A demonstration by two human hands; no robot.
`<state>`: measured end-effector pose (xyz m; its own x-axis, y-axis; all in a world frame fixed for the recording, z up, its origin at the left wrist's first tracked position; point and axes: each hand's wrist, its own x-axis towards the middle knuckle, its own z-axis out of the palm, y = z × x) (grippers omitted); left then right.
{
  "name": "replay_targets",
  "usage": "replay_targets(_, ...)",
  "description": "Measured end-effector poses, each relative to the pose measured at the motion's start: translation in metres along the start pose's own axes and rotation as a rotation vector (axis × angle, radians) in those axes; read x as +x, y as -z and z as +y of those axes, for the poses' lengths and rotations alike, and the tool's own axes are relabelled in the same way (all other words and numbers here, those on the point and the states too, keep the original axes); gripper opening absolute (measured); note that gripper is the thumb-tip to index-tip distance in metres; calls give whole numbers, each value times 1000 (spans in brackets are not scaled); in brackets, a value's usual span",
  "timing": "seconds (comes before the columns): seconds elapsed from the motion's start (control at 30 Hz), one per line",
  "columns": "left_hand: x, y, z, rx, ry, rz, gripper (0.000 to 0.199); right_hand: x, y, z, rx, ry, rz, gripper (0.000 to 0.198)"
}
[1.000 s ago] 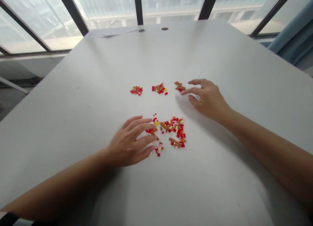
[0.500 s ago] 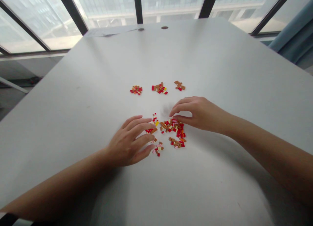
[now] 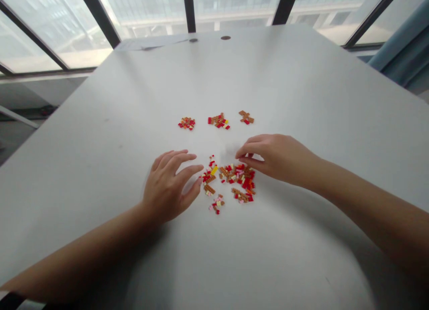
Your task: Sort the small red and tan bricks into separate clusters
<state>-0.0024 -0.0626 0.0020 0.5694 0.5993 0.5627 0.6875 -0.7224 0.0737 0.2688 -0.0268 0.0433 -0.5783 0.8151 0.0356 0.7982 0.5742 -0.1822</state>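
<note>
Toy building bricks in red, brown, white, pink and yellow lie in a loose pile [image 3: 234,178] between my two hands. My left hand [image 3: 172,182] is open at the pile's left edge, fingers spread and curved. Its thumb and index tips come close to a yellow brick [image 3: 214,170] and some brown bricks [image 3: 209,189]. Over the pile's far right side, my right hand [image 3: 268,156] has thumb and index finger drawn together in a pinch. Whatever is between those fingertips is too small to make out. A small cluster of pink and red bricks [image 3: 217,204] lies nearest me.
Three sorted brick heaps stand farther back on the white table [image 3: 134,122]: a small-piece heap [image 3: 187,123], a middle heap [image 3: 219,121] and a mostly brown heap [image 3: 246,117]. Papers [image 3: 150,43] and two dark round spots lie by the windows. A blue curtain [image 3: 405,51] hangs at right.
My left hand has drawn back to the left, uncovering brown and red bricks. My right hand has shifted slightly right, and its thumb and index finger have closed nearer together.
</note>
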Motion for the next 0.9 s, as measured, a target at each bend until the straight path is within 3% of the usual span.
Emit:
replay_targets(0.17, -1, 1, 1, 29, 5, -31, 17, -1, 5, 1, -49, -216, -64, 21)
replay_targets(0.27, -1, 1, 1, 44, 21, -15, 16, -1, 8, -3, -56, -271, -139, 18)
replay_targets(0.53, 0, 3, 3, -32, -91, -70, 18, -2, 11, -21, 37, -213, -243, 16)
replay_targets(0.73, -1, 1, 2, -38, -103, -79, 24, -4, 17, -23, -34, -176, -190, 17)
replay_targets(0.9, -1, -2, 2, -63, -123, -191, 39, -7, 16, -25, -52, -137, -176, 13)
